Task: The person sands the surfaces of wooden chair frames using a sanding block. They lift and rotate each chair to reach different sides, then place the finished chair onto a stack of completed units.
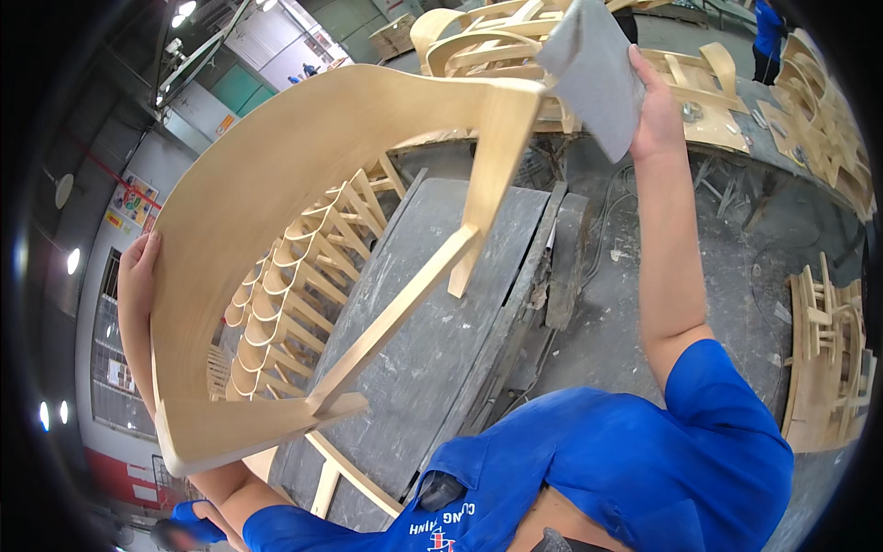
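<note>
Chair frame (239, 175) tilts before us over a grey bench (432, 212), our left hand (138, 262) gripping its outer edge. Below the frame's right side, our blue shirt (607, 460) bears white lettering and a small emblem. Right of the frame, our right hand (658, 120) closes on a grey sheet (593, 83). Behind the frame stand chairs (292, 305); farther left, a poster (136, 198) shows blurred print.
</note>
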Demonstrator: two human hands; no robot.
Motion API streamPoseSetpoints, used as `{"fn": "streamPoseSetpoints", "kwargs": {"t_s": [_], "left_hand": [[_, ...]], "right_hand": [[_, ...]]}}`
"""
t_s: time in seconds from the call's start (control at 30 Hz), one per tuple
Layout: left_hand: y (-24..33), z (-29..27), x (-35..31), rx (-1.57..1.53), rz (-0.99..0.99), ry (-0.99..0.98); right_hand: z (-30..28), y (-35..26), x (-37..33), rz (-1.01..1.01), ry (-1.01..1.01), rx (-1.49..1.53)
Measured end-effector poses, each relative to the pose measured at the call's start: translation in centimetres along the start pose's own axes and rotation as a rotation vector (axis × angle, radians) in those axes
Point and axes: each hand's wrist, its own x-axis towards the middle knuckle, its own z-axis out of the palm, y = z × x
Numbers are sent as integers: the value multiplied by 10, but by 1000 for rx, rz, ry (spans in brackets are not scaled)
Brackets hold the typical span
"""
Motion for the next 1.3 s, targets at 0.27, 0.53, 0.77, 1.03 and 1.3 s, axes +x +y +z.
{"fn": "streamPoseSetpoints", "kwargs": {"t_s": [0.27, 0.53, 0.77, 1.03, 1.3], "left_hand": [[14, 15, -53, -136, 109, -63], [12, 18, -94, -35, 43, 78], [-18, 11, -133, -23, 192, 74], [-94, 98, -193, -800, -60, -3], [-94, 158, -201, -792, -364, -664]], "right_hand": [[-51, 30, 7, 580, -85, -157], [-37, 65, -85, 914, -338, -90], [-78, 82, -110, 1166, -351, 185], [-60, 76, -152, 882, -251, -10], [-66, 87, -138, 1079, -266, -617]]}}
